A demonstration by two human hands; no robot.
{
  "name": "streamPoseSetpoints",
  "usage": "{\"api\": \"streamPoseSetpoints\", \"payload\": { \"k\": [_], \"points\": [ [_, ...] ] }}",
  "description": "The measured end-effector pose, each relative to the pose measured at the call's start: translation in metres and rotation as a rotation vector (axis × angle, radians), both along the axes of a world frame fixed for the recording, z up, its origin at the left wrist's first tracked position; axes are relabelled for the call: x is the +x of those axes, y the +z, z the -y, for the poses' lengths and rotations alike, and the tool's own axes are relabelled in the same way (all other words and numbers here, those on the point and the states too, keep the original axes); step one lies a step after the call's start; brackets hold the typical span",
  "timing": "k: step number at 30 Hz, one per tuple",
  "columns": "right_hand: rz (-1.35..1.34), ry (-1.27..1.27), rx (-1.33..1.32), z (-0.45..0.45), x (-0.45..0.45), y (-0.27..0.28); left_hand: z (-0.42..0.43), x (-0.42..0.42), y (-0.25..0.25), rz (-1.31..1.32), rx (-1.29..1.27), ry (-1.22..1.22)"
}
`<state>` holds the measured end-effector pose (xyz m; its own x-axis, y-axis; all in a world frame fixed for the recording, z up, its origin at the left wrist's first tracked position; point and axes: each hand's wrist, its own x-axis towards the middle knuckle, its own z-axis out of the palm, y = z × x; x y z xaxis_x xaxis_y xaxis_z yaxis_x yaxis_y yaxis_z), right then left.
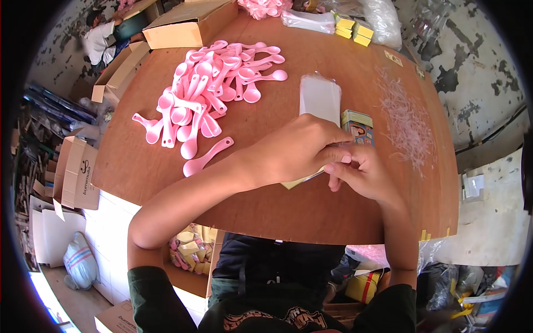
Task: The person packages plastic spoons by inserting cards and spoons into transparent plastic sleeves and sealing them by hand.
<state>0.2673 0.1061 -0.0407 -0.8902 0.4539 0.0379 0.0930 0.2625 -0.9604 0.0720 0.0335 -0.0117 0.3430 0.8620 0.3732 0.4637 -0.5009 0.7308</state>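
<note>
My left hand (308, 145) reaches across the table and meets my right hand (360, 171) right of the middle. The fingers of both are closed in a pinch, thumbs close together. Whatever sits between them is too small or hidden to make out. Under my left hand, the corner of a yellow card or packet (292, 183) shows; most of it is covered. Just beyond the hands are a small printed box (358, 123) and a stack of clear plastic bags (320, 97). One pink spoon (208, 157) lies beside my left forearm, apart from a heap of pink spoons (208, 83).
Thin plastic strips (408, 119) lie scattered at the right. Along the back stand a cardboard box (189, 25), yellow boxes (353, 28) and plastic packs (308, 21). An open carton (191, 277) with packets is below the front edge. Another person (101, 41) is at the far left.
</note>
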Motion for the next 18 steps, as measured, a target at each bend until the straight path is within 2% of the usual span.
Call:
{"api": "streamPoseSetpoints", "payload": {
  "k": [3,5,7,8,10,12,15,16,18],
  "points": [
    [-0.133,-0.132,-0.09,0.01,-0.007,0.0,0.007,-0.001,-0.002,0.035,0.031,0.038],
    [-0.141,-0.136,-0.058,0.009,-0.006,0.004,0.015,-0.006,-0.004,0.062,0.017,0.085],
    [-0.112,-0.182,0.065,0.007,-0.002,0.012,0.019,-0.014,-0.012,0.047,-0.184,0.09],
    [-0.125,-0.236,0.05,0.0,-0.002,0.013,0.02,-0.018,-0.02,0.042,-0.183,0.093],
    [-0.171,-0.302,0.058,-0.022,-0.006,0.015,0.021,-0.026,-0.036,0.17,-0.225,-0.067],
    [-0.127,-0.373,0.091,-0.036,-0.026,0.025,0.024,-0.032,-0.037,0.136,-0.261,-0.105],
    [-0.104,-0.239,0.537,-0.07,-0.066,0.017,0.025,-0.033,-0.04,0.201,-0.388,-0.205],
    [-0.1,-0.236,0.539,-0.075,-0.081,0.016,0.025,-0.034,-0.04,0.206,-0.385,-0.204],
    [-0.05,-0.15,0.777,-0.081,-0.113,0.013,0.028,-0.037,-0.038,0.263,-0.344,-0.25]
  ]
}}
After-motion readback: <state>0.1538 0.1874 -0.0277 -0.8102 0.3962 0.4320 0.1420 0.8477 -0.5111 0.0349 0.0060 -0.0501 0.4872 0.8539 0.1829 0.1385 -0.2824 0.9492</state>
